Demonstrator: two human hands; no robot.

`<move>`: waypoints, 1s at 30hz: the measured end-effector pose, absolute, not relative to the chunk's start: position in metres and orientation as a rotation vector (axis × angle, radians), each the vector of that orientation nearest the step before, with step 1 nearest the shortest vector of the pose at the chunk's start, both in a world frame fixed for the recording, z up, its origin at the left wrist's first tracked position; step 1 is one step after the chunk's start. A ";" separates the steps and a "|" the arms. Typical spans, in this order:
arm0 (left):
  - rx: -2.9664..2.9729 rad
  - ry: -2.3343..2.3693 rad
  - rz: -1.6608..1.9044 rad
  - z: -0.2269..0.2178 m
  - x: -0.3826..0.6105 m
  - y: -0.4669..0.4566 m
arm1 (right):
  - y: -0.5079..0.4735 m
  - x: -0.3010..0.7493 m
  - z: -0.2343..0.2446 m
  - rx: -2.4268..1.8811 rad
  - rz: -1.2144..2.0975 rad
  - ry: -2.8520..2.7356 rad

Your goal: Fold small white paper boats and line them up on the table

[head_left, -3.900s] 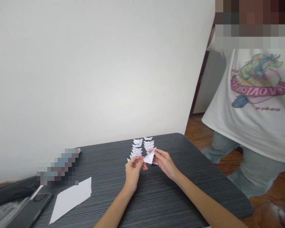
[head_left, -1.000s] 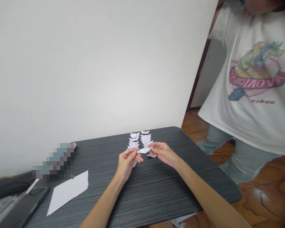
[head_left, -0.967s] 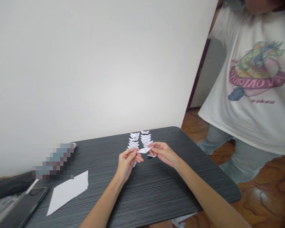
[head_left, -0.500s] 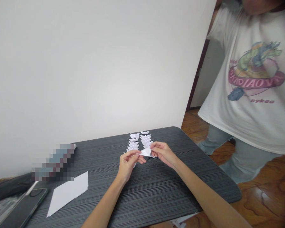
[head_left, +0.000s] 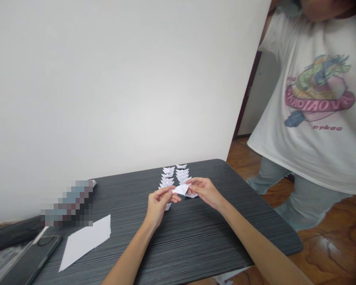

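Note:
My left hand (head_left: pixel 158 202) and my right hand (head_left: pixel 206 191) both pinch a small folded white paper piece (head_left: pixel 180 189) held just above the dark striped table (head_left: pixel 195 245). The left fingers grip its left tip and the right fingers its right edge. Right behind it, two rows of several small white paper boats (head_left: pixel 175 176) lie on the table. One more white folded bit (head_left: pixel 167 206) peeks out under my left hand.
A white paper sheet (head_left: pixel 84 241) lies at the table's front left, beside a dark phone (head_left: pixel 29 263) and a blurred object (head_left: pixel 68 202). A person in a white printed T-shirt (head_left: pixel 314 114) stands at the right on the wooden floor. A white wall runs behind the table.
The folded piece has turned and changed shape slightly between my fingers. Both hands have stayed over the same spot near the boat rows; the standing person has shifted a little.

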State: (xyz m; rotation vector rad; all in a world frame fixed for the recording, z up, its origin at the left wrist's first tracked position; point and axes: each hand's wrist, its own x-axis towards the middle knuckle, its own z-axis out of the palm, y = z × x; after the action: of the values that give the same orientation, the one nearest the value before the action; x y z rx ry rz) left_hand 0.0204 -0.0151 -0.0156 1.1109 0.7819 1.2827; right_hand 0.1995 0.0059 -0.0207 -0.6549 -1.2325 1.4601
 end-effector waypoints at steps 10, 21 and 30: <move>1.340 0.973 1.347 -0.012 0.021 -0.018 | 0.005 0.197 -0.018 -0.758 1.326 -1.294; 1.452 1.108 1.519 -0.023 0.023 -0.017 | 0.004 0.188 -0.023 -0.797 1.350 -1.225; 1.224 1.047 1.347 -0.012 0.025 -0.015 | 0.007 0.189 -0.027 -0.799 1.359 -1.240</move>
State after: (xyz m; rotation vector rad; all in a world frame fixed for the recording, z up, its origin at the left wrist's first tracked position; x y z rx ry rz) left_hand 0.0247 -0.0153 -0.0117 1.2243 1.0472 1.3466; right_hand 0.1889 0.0066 -0.0269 -0.7986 -1.2403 1.3594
